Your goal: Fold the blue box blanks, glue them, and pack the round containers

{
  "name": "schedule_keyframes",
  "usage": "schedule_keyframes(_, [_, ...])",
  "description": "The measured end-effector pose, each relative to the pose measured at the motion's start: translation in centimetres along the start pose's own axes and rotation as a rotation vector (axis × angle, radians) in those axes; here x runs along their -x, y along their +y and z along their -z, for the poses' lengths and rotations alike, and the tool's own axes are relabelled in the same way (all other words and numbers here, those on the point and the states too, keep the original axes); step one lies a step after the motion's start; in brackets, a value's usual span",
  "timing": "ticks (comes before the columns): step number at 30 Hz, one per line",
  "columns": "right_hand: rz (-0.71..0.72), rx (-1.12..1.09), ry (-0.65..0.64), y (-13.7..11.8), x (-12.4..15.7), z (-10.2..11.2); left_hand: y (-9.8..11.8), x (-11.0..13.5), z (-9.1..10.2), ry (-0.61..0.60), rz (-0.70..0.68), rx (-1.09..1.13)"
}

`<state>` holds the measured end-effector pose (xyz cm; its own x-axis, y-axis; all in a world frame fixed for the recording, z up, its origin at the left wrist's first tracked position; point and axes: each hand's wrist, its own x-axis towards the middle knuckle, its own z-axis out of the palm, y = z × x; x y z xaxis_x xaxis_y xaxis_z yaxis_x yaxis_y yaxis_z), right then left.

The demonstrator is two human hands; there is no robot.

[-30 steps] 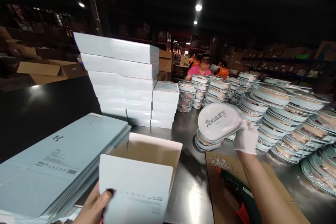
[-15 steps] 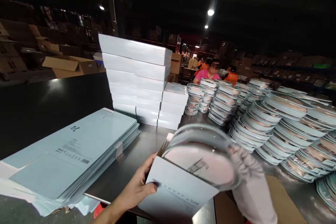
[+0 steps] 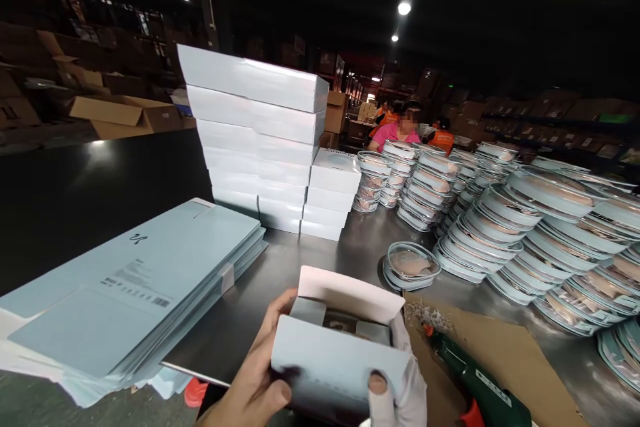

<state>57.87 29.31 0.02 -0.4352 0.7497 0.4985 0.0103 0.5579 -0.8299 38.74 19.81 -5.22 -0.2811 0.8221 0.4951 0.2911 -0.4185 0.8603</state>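
A small light-blue carton (image 3: 335,353) with its top flaps standing up is between my two hands, near the table's front edge. My bare left hand (image 3: 260,360) grips its left side, thumb on the front panel. On the right side is my right hand (image 3: 400,373), in a white glove with the thumb tip bare, closed on the carton. Side flaps fold inward, and something dark and brownish (image 3: 345,323) shows between them; I cannot make it out. Just beyond stands a low stack of round, clear-lidded containers (image 3: 411,263).
Flat light-blue cartons (image 3: 135,280) are piled at left. White boxes (image 3: 255,140) stand stacked behind. Tall stacks of clear-lidded containers (image 3: 480,233) line the right. A green glue gun (image 3: 480,373) rests on a cardboard sheet (image 3: 530,360). A person in pink (image 3: 385,137) is farther back.
My right hand no longer holds up the round clear container and now grips the carton's right side. The carton has turned more level. The glue gun and low container stack have come into view.
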Motion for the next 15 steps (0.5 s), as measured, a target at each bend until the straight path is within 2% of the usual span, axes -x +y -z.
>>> schedule_keyframes(2, [-0.107, -0.017, 0.075, -0.6, 0.4, -0.7, 0.1, 0.1, -0.7, 0.037, 0.061, -0.017])
schedule_keyframes(6, [-0.254, 0.008, 0.188, -1.8, 1.2, -2.4, 0.7, 0.1, -2.1, 0.322, 0.095, 0.004])
schedule_keyframes(7, [-0.252, 0.029, 0.182, -2.0, 1.3, -2.6, 1.0, 0.0, -2.1, 0.348, 0.115, 0.008])
schedule_keyframes(9, [-0.208, 0.063, 0.124, -1.6, 1.2, -1.5, 1.5, -0.2, -1.5, 0.290, 0.184, -0.025])
schedule_keyframes(10, [-0.180, 0.095, 0.082, -0.9, 1.1, 0.0, 1.6, -0.4, -0.9, 0.227, 0.221, -0.064])
schedule_keyframes(12, [-0.128, 0.241, 0.024, 1.1, 1.1, 4.8, 1.6, -0.8, 0.7, 0.057, 0.243, -0.148])
schedule_keyframes(13, [-0.117, 0.397, 0.049, 2.4, 1.3, 8.0, 1.4, -1.0, 1.5, -0.037, 0.230, -0.183])
schedule_keyframes(14, [-0.139, 0.601, 0.145, 3.7, 1.5, 11.3, 1.3, -1.2, 2.3, -0.120, 0.211, -0.207])
schedule_keyframes(15, [-0.236, 0.824, 0.198, 4.9, 1.8, 14.6, 1.1, -1.4, 2.9, -0.178, 0.198, -0.222])
